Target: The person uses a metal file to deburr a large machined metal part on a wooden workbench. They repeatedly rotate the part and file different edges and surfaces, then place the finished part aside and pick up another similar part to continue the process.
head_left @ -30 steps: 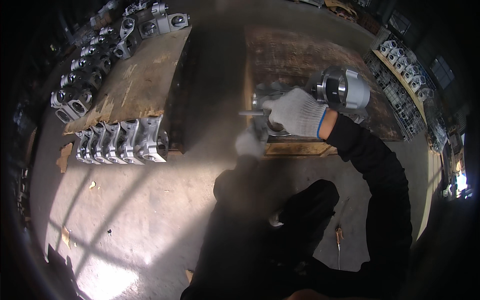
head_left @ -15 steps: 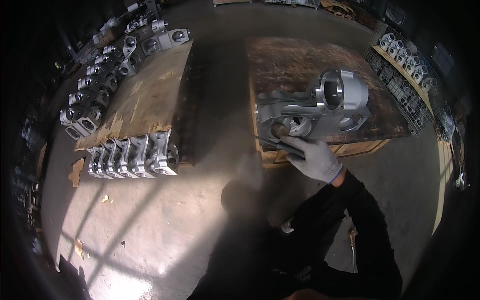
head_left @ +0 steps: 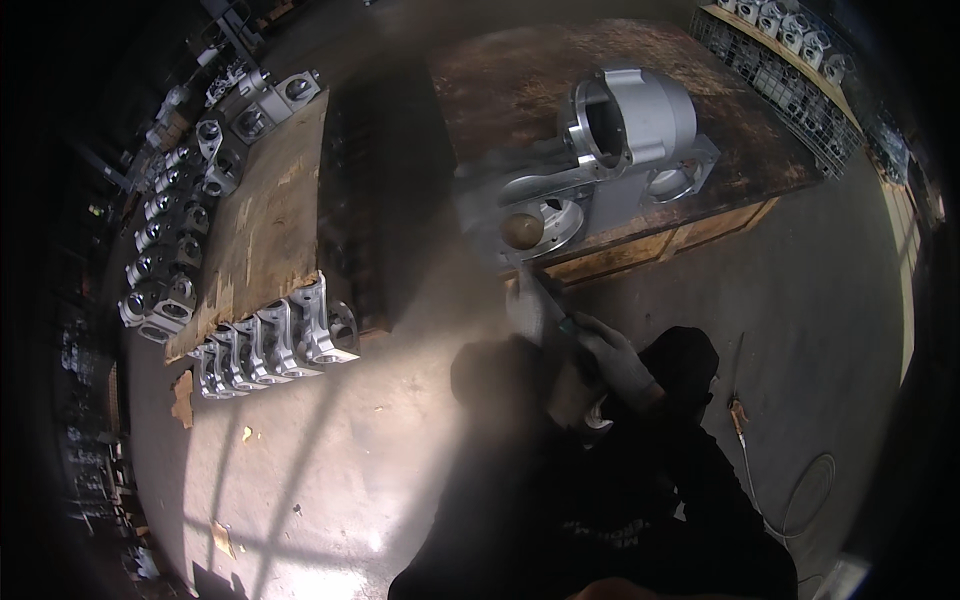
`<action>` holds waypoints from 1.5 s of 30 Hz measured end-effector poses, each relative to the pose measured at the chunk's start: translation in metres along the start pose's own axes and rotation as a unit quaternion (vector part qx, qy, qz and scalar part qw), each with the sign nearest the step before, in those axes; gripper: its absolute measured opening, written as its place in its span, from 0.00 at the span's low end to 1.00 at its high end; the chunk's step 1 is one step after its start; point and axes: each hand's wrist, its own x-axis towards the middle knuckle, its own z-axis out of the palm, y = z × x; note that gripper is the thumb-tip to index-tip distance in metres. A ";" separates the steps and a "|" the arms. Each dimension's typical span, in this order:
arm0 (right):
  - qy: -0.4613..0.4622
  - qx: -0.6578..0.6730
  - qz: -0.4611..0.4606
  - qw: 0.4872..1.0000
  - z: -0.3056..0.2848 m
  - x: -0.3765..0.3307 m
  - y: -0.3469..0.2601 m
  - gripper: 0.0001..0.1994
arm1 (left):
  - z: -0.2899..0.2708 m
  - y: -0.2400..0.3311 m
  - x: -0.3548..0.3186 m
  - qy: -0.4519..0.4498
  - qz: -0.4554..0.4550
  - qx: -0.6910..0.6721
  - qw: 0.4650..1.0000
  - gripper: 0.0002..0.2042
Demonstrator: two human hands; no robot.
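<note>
A large silver-grey metal casting with round bores lies on the worn wooden tabletop ahead of me. At its near left corner a brown, round area shows beside a machined ring. My right hand, in a white knit glove, is drawn back near my lap and closed around a slim hand tool with a dark greenish handle. The tool's kind is unclear. My gloved left hand is raised beside it, just below the casting's near corner; haze and blur hide its finger positions.
Left of me, a wooden board has several smaller castings along its near and left edges. A wire cage with more castings stands far right. An air gun with a pale hose lies on the floor at right.
My right hand has pulled back from the casting toward my body, bringing the tool along. My left hand has come into view beside it. The view has shifted.
</note>
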 end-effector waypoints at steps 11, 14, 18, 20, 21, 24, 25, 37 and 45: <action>-0.061 0.123 0.136 0.981 -0.002 0.018 -0.035 0.26 | 0.007 0.029 -0.006 0.107 0.191 0.366 0.904 0.11; -0.051 0.111 0.176 0.977 -0.001 0.013 -0.038 0.27 | 0.006 0.038 -0.010 0.091 0.111 0.279 0.949 0.10; -0.116 0.002 0.082 0.990 -0.008 0.022 -0.025 0.27 | 0.009 0.033 -0.010 0.159 0.338 0.569 0.733 0.10; -0.158 -0.169 -0.070 0.970 -0.010 0.030 -0.016 0.28 | 0.010 0.030 -0.006 0.169 0.344 0.584 0.715 0.10; -0.170 -0.233 -0.129 0.949 -0.012 0.030 -0.014 0.28 | 0.009 0.028 -0.004 0.174 0.335 0.589 0.714 0.11; -0.119 -0.150 -0.049 0.980 -0.008 0.031 -0.011 0.27 | 0.006 0.015 0.003 0.236 0.209 0.408 0.857 0.14; -0.082 -0.023 0.072 0.994 -0.008 0.026 -0.012 0.27 | 0.001 0.009 0.007 0.245 0.219 0.398 0.857 0.14; 0.007 -0.206 -0.044 0.978 -0.001 -0.016 -0.040 0.27 | 0.057 -0.073 0.066 0.298 0.113 0.391 0.863 0.29; -0.005 -0.350 -0.166 0.922 -0.011 -0.005 -0.031 0.25 | 0.075 -0.056 0.063 0.343 0.054 0.265 0.899 0.25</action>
